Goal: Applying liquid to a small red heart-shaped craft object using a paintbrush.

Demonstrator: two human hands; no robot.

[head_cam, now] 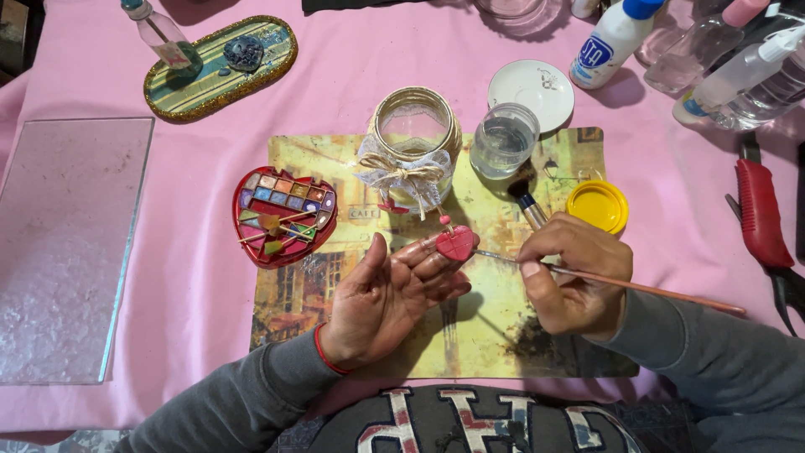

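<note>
Painting step in hand: a fine brush (612,282) is being worked on a small red heart piece (455,243).

Left hand (390,298) lies palm up, fingers stretched out flat, not closed on anything. The heart piece rests on its fingertips, with a tiny pink bead on a pin or stalk just above it. Can't tell whether the heart is glued to that stalk.

Right hand (574,277) is pinched shut on the brush near the metal ferrule, pencil grip. The long wooden handle trails off to that hand's outer side, and the bristle tip touches or nearly touches the right edge of the heart. The two hands sit close, joined only through brush and heart.

Around them:
- Beyond the left fingertips, a glass jar (415,147) wrapped in twine with a lace bow.
- Beyond the right hand, a small glass of clear water (503,138) and a thick dark brush (526,197) lying just beside it.
- A yellow lid (597,205) just past the right knuckles.
- A heart-shaped paint palette (283,214), well to the outer side of the left hand.
- All on a printed mat (503,335) over a pink tabletop (193,277).

Judgement: mid-stroke detail work, heart not finished. The next move likely calls for a light, steady touch, since the piece sits loose on open fingers and could slide. The brush may need reloading from the palette, across the left hand.
</note>
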